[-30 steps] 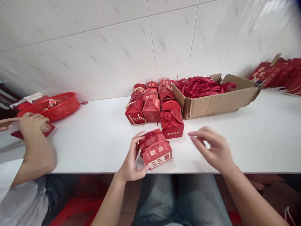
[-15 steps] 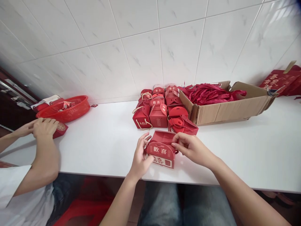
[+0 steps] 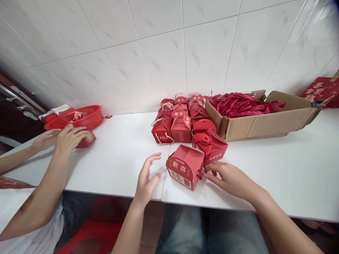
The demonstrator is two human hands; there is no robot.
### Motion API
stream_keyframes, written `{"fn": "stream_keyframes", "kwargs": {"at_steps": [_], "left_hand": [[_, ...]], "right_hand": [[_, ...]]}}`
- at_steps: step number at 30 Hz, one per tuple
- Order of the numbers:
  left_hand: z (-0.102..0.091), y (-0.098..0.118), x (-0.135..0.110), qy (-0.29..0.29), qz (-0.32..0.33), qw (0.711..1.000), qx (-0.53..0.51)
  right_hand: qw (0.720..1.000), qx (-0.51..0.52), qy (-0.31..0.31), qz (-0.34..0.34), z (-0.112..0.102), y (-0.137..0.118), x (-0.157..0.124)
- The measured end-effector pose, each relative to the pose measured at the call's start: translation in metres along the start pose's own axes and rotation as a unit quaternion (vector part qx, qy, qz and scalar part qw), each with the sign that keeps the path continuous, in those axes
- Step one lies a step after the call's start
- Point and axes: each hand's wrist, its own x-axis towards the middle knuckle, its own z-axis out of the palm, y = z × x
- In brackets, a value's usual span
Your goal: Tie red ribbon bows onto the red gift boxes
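Observation:
A red paper gift box with pale lettering on its front stands on the white table before me. My left hand is off the box to its left, with thumb and fingers apart and nothing in them. At the box's right side, my right hand has its fingertips closed on the dark red cord. Just behind the box is another red box with a twisted red cord over its top.
Several red gift boxes stand grouped by the tiled wall. Right of them, a cardboard box holds dark red ribbons. At left, a co-worker's hands handle a red box beside a red plastic basin.
My left hand has let go of the gift box and moved left. My right hand has shifted from the box's top down to its right side. The co-worker's box has moved right.

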Motion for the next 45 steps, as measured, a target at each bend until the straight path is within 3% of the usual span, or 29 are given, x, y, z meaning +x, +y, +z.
{"fn": "stream_keyframes", "kwargs": {"at_steps": [3, 6, 9, 11, 13, 16, 20, 21, 23, 24, 26, 27, 28, 32, 35, 38, 42, 45], "left_hand": [[0.014, 0.019, 0.001, -0.044, 0.056, 0.997, -0.027], [0.024, 0.032, -0.002, -0.032, 0.103, 0.994, 0.027], [0.027, 0.038, -0.007, -0.037, 0.181, 0.981, 0.06], [0.027, 0.041, -0.011, -0.053, 0.218, 0.973, 0.049], [0.03, 0.043, -0.013, -0.076, 0.236, 0.968, 0.028], [0.034, 0.046, -0.014, -0.092, 0.251, 0.963, 0.014], [0.031, 0.044, -0.017, -0.106, 0.286, 0.952, 0.011], [0.027, 0.04, -0.017, -0.086, 0.294, 0.952, 0.021], [0.013, 0.028, -0.016, 0.032, 0.281, 0.957, 0.056], [0.004, 0.02, -0.014, 0.126, 0.249, 0.957, 0.074], [-0.017, 0.001, -0.005, 0.312, 0.157, 0.931, 0.107], [-0.028, -0.009, 0.001, 0.343, 0.107, 0.924, 0.132], [-0.039, -0.019, 0.007, 0.342, 0.061, 0.925, 0.155], [-0.068, -0.046, 0.032, 0.213, -0.068, 0.963, 0.153], [-0.073, -0.051, 0.035, 0.167, -0.088, 0.978, 0.083], [-0.073, -0.042, 0.015, 0.187, -0.002, 0.978, 0.094], [-0.075, -0.009, -0.029, 0.197, 0.124, 0.966, 0.113], [-0.061, 0.015, -0.05, 0.143, 0.233, 0.96, 0.057]], "right_hand": [[0.999, -0.022, 0.019, 0.031, 0.005, 0.001, -0.005], [0.986, 0.019, 0.162, 0.032, 0.001, -0.001, -0.012], [0.957, 0.066, 0.283, -0.029, -0.008, -0.008, -0.019], [0.95, 0.117, 0.268, -0.109, -0.014, -0.017, -0.021], [0.95, 0.163, 0.205, -0.171, -0.019, -0.025, -0.02], [0.95, 0.185, 0.136, -0.213, -0.021, -0.035, -0.013], [0.947, 0.191, 0.088, -0.243, -0.018, -0.038, -0.003], [0.947, 0.191, 0.077, -0.245, -0.018, -0.038, -0.002], [0.951, 0.181, 0.056, -0.244, -0.016, -0.036, -0.002], [0.954, 0.171, 0.047, -0.24, -0.016, -0.035, -0.003], [0.962, 0.147, 0.041, -0.226, -0.015, -0.035, -0.006], [0.965, 0.137, 0.045, -0.219, -0.015, -0.035, -0.008], [0.967, 0.129, 0.05, -0.215, -0.015, -0.035, -0.01], [0.967, 0.116, 0.068, -0.215, -0.015, -0.035, -0.015], [0.97, 0.1, 0.086, -0.203, -0.008, -0.035, -0.009], [0.967, 0.086, 0.158, -0.181, 0.01, -0.037, 0.013], [0.944, 0.084, 0.286, -0.144, 0.031, -0.046, 0.04], [0.915, 0.144, 0.333, -0.176, 0.025, -0.058, 0.03]]}}
